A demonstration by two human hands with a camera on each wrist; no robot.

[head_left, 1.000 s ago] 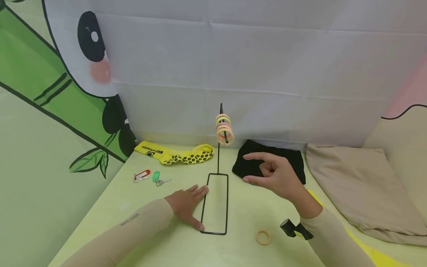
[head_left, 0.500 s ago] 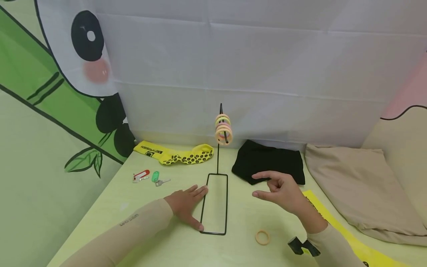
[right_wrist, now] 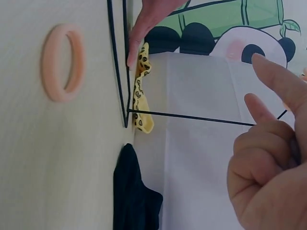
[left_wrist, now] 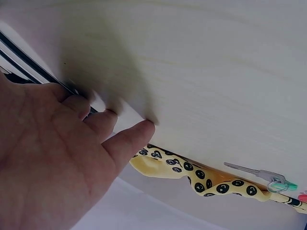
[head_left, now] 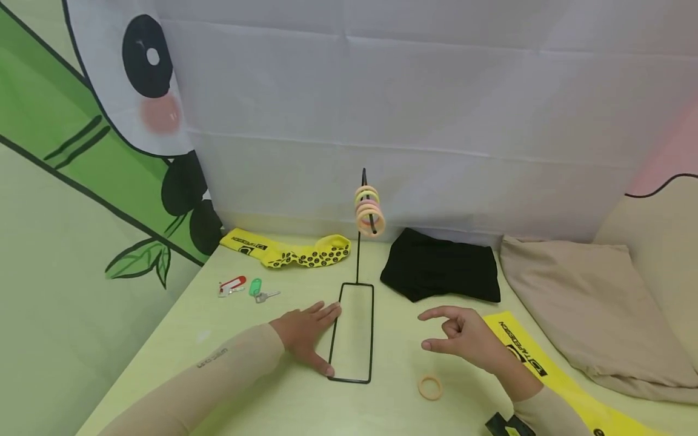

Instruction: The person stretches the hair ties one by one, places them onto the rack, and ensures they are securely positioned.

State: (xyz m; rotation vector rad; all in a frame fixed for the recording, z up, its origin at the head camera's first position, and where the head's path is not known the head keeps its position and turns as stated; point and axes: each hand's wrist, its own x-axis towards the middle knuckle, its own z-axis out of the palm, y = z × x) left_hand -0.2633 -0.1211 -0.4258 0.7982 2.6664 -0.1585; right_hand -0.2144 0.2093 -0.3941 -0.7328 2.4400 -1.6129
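Observation:
My left hand (head_left: 305,339) rests flat at the left side of a black wire stand's rectangular base (head_left: 372,339), its fingertips and thumb on the rod. Several pastel rings (head_left: 371,209) hang on the stand's upper arm. Above the table, to the right of the base, my right hand (head_left: 471,339) holds nothing. Its thumb and index finger stand apart, while other fingers are curled. One peach ring (head_left: 421,391) lies flat on the table below and left of that hand; the right wrist view also shows this ring (right_wrist: 49,67), apart from the fingers.
A yellow sock (head_left: 305,254) with black dots lies at the back left, in front of the cloth wall. Nearer are keys with a red tag (head_left: 234,283) and a green tag (head_left: 255,287). Black cloth (head_left: 442,266), beige cloth (head_left: 578,290) and another yellow sock (head_left: 578,387) lie on the right.
My right hand has moved down and slightly right, away from the hanging rings and toward the loose ring's side of the table. The left hand stays on the base.

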